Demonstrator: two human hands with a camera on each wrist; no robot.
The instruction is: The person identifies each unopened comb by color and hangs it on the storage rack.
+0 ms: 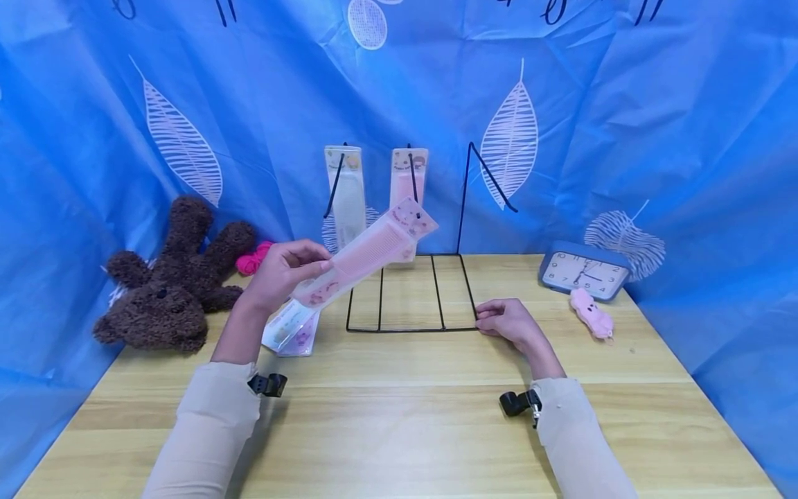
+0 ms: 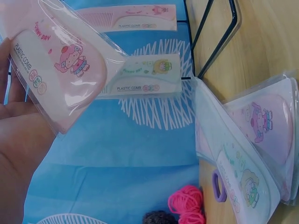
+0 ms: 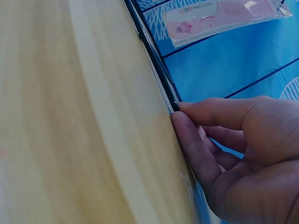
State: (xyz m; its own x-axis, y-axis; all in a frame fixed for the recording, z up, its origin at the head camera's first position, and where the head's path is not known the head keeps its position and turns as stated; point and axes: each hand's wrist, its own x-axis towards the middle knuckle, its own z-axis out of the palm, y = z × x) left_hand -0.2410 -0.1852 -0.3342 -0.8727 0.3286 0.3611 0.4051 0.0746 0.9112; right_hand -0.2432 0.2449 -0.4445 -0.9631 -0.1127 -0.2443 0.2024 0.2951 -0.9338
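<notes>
My left hand [image 1: 293, 267] pinches the lower end of a pink plastic comb in a clear package [image 1: 374, 249]. The package slants up to the right, and its top end overlaps the tip of the middle hook in the head view. That hook belongs to a black wire rack [image 1: 411, 330], where another pink packaged comb [image 1: 406, 181] hangs. A pale green packaged comb [image 1: 349, 201] is on the left hook, and the right hook [image 1: 495, 184] is bare. With thumb and fingers, my right hand [image 1: 511, 322] grips the rack's front right base corner.
Several packaged combs [image 2: 238, 172] lie in a loose pile left of the rack, a purple ring [image 2: 218, 185] beside them. A brown teddy bear [image 1: 162, 305] and pink yarn [image 1: 252, 260] are at left. At right are a blue clock [image 1: 582, 272] and a pink plush toy [image 1: 592, 315].
</notes>
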